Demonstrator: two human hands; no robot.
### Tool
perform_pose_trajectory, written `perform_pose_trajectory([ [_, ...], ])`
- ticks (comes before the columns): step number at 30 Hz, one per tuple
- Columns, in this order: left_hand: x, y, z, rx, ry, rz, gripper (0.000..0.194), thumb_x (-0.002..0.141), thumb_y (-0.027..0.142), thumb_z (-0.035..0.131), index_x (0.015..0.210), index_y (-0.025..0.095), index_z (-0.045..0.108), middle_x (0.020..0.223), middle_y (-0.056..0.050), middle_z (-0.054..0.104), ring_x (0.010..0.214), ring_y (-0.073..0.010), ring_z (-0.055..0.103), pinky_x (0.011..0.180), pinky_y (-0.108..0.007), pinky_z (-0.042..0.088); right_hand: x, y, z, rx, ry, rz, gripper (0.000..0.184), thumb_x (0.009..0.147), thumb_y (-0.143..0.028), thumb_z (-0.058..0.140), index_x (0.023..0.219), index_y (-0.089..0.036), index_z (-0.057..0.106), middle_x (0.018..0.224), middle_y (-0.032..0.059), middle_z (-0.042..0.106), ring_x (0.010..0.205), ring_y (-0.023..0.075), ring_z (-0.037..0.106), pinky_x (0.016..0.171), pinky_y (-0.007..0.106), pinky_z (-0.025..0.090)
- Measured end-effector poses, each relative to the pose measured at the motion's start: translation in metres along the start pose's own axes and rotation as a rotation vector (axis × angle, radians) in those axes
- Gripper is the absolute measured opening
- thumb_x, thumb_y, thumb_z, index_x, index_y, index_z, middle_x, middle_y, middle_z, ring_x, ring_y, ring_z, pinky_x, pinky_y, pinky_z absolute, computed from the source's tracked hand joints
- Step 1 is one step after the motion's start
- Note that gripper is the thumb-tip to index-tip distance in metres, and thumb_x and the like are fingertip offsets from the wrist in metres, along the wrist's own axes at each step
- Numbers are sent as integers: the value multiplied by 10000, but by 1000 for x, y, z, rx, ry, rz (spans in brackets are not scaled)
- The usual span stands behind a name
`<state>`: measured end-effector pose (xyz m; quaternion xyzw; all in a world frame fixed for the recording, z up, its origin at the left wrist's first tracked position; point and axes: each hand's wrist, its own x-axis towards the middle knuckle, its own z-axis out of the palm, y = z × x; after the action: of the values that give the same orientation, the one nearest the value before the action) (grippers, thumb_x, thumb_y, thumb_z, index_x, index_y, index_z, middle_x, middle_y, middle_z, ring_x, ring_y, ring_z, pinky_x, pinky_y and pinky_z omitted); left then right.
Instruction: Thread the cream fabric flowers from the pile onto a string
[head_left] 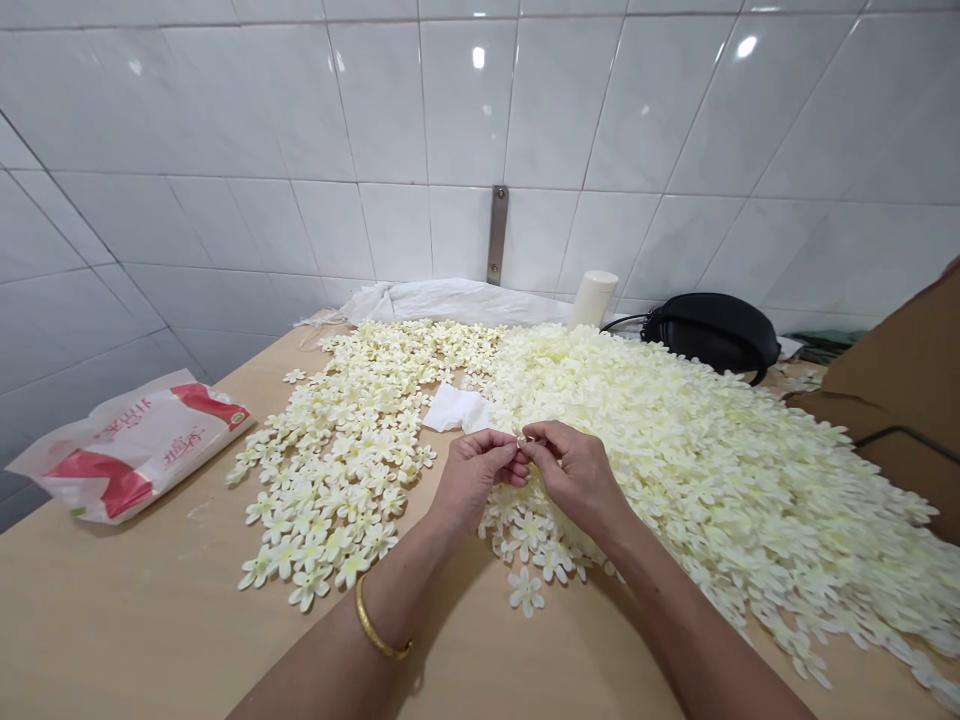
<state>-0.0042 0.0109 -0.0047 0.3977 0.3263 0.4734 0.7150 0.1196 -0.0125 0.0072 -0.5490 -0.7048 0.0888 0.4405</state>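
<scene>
My left hand point(484, 470) and my right hand point(574, 468) meet at the fingertips, both closed in a pinch. Between them is a small pale artificial flower point(521, 438), mostly covered by the fingers. To the right and behind spreads a deep heap of cream-white artificial flowers point(712, 470). Left of my hands lies a thinner spread of pale yellow flowers point(330, 490), many lying separately. One single flower point(526, 591) rests on the table just below my right hand. A folded white tissue point(455, 408) sits behind my left hand, between the two groups.
On the wooden table point(150, 620), a red and white tissue pack point(142, 443) lies at the left. Along the tiled wall stand a white cylinder point(593, 299) and a black case point(709, 332), with white plastic sheeting point(450, 300) beside them. Brown cardboard point(900, 390) borders the right.
</scene>
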Motion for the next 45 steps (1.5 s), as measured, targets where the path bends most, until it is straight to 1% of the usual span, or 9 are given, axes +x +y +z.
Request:
perform_pose_trajectory([
  [8,-1,0,1,18,-31,18,144,570,216,672,629,104,604,551,-28,610,480,-91,539,511,-231,459,0,4,-1,118,-37,62,179,767,-162,463,757,-168,642,711,34,660,639,145,608,597,247,478],
  [16,-3,2,3,99,28,53,65,600,170,609,601,113,577,492,0,571,444,-80,509,474,-214,442,1,0,-2,125,-60,89,155,761,-189,490,772,-158,642,741,47,670,677,160,613,600,251,466],
  [22,-3,3,4,117,107,55,95,595,174,598,555,133,523,491,3,569,425,-76,496,454,-208,425,0,4,-5,-205,124,34,194,786,-144,411,747,-140,600,666,65,616,601,165,560,563,270,424],
  [28,-2,3,4,126,146,58,122,598,216,611,585,131,524,494,10,557,423,-75,495,452,-210,425,-1,1,-8,-550,235,-108,212,743,-88,438,859,-130,611,927,125,588,812,242,491,696,363,406],
  [30,-2,2,4,137,158,63,116,602,214,607,592,132,526,496,11,555,426,-75,494,454,-211,424,-1,-2,-7,-509,225,-157,194,753,-102,450,855,-142,611,928,114,581,818,235,477,713,364,406],
  [33,-3,2,4,156,157,81,107,612,208,598,590,133,526,498,14,552,428,-74,490,456,-210,419,-2,-5,-3,-315,140,-194,168,784,-138,447,854,-144,601,820,88,588,776,203,501,695,325,423],
  [37,-4,3,5,158,126,100,94,618,198,593,594,130,533,505,14,553,437,-73,493,466,-210,423,-2,-3,2,-158,55,-131,165,788,-130,440,762,-151,601,718,63,599,708,176,542,648,289,428],
  [42,-5,3,7,135,83,77,154,640,265,607,624,125,546,536,3,566,453,-80,502,481,-227,441,-2,-3,2,-80,90,-29,163,774,-131,459,686,-161,593,658,37,607,634,150,555,595,255,420],
  [45,-4,2,5,145,71,77,175,629,282,629,626,124,553,527,7,559,461,-83,505,485,-227,446,-2,-5,2,-80,107,-26,160,773,-141,460,688,-161,594,669,42,612,639,152,555,599,256,419],
])
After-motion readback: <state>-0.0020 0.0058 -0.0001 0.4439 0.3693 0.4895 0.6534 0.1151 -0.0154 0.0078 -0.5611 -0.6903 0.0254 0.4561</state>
